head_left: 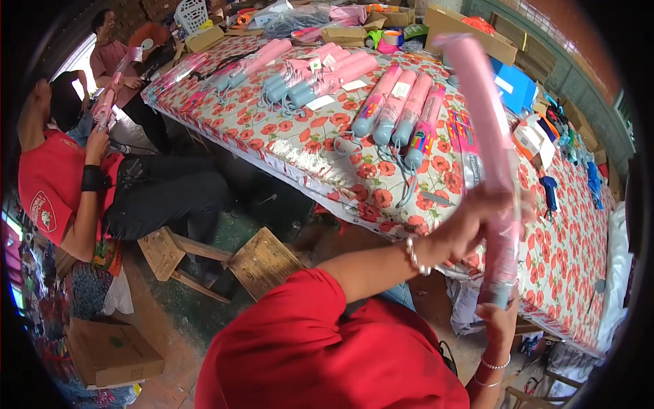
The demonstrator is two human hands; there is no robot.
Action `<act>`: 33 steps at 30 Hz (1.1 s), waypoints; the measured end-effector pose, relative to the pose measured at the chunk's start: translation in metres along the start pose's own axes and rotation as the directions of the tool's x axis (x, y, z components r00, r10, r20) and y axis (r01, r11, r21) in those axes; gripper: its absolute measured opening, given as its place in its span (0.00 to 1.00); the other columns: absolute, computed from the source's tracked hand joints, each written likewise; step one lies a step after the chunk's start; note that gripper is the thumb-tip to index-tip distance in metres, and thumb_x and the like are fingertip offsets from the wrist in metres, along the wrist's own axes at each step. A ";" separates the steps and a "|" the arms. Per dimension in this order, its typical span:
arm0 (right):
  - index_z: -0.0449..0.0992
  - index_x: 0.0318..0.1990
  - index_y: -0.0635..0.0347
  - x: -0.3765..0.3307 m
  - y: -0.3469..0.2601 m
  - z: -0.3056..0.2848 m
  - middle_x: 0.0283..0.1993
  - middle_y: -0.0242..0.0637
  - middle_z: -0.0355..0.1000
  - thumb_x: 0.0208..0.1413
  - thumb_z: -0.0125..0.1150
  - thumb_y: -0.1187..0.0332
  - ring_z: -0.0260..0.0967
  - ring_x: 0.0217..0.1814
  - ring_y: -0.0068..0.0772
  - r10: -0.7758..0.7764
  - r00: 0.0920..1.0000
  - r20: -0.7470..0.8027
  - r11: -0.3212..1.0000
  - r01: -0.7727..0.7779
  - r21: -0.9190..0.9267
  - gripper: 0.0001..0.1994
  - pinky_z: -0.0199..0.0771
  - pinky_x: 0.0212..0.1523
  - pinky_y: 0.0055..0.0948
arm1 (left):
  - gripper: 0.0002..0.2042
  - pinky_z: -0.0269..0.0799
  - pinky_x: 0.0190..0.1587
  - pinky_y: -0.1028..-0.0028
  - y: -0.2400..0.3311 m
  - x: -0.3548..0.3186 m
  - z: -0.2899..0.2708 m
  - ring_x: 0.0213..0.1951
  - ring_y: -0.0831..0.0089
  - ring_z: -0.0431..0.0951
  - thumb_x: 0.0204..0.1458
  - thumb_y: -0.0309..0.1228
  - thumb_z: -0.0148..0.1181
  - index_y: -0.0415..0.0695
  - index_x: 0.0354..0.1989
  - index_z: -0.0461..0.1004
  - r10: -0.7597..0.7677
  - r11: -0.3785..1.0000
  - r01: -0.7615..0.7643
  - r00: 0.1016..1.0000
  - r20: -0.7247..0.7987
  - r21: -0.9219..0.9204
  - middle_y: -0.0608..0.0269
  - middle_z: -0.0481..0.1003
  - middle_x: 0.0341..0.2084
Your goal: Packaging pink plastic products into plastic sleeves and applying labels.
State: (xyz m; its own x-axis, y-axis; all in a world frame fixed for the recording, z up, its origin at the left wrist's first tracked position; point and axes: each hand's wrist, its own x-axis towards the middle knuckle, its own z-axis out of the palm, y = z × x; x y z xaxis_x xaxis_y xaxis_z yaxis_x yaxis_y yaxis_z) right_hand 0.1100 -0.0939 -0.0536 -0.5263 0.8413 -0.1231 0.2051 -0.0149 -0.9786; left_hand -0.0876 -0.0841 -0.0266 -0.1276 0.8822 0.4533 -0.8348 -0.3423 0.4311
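In front of me, tilted upright, is a long pink tube with a blue-grey end, wrapped in clear plastic. My left hand is closed around its middle, slightly blurred by motion. Lower down, my right hand grips the tube's blue-grey end. Beyond my left hand, several similar pink tubes with blue-grey ends and cord loops lie on the table, which has a red-flowered cover. Colourful printed sleeves lie beside them. A small grey blade-like tool rests near the table's edge.
More wrapped pink tubes lie farther left. Cardboard boxes and a blue box line the far side; a dark blue tool lies right. Wooden stools stand left, near a seated co-worker holding another tube.
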 end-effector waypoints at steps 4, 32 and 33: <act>0.65 0.47 0.65 -0.003 -0.007 0.011 0.40 0.41 0.68 0.37 0.62 0.69 0.63 0.36 0.33 -0.245 0.957 -0.154 0.945 0.200 -0.257 0.25 0.65 0.39 0.25 | 0.11 0.68 0.25 0.79 0.056 0.029 -0.036 0.22 0.75 0.74 0.53 0.40 0.51 0.45 0.30 0.69 0.187 0.980 -0.160 0.945 -0.269 0.119 0.61 0.72 0.19; 0.64 0.58 0.55 0.138 0.000 0.041 0.26 0.27 0.57 0.56 0.49 0.73 0.53 0.26 0.20 -0.389 0.903 0.181 0.897 0.416 -0.147 0.20 0.56 0.27 0.19 | 0.22 0.76 0.30 0.71 0.101 0.048 -0.133 0.28 0.67 0.76 0.42 0.25 0.62 0.33 0.47 0.66 0.041 0.634 0.291 0.913 -0.406 0.717 0.49 0.74 0.31; 0.64 0.57 0.56 0.137 0.006 0.038 0.26 0.27 0.57 0.54 0.51 0.77 0.52 0.25 0.19 -0.382 0.901 0.204 0.908 0.407 -0.101 0.21 0.56 0.27 0.18 | 0.19 0.75 0.32 0.70 0.112 0.054 -0.149 0.29 0.67 0.75 0.41 0.27 0.63 0.34 0.43 0.69 0.268 0.375 0.190 0.915 -0.303 0.907 0.52 0.74 0.30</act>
State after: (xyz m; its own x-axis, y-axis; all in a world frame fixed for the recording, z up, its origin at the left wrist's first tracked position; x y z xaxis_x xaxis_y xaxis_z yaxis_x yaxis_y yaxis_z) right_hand 0.0074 0.0005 -0.0821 -0.7210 0.6539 0.2291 0.0555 0.3841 -0.9216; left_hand -0.2676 -0.0266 -0.0707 -0.5024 0.8131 0.2941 0.1489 -0.2537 0.9558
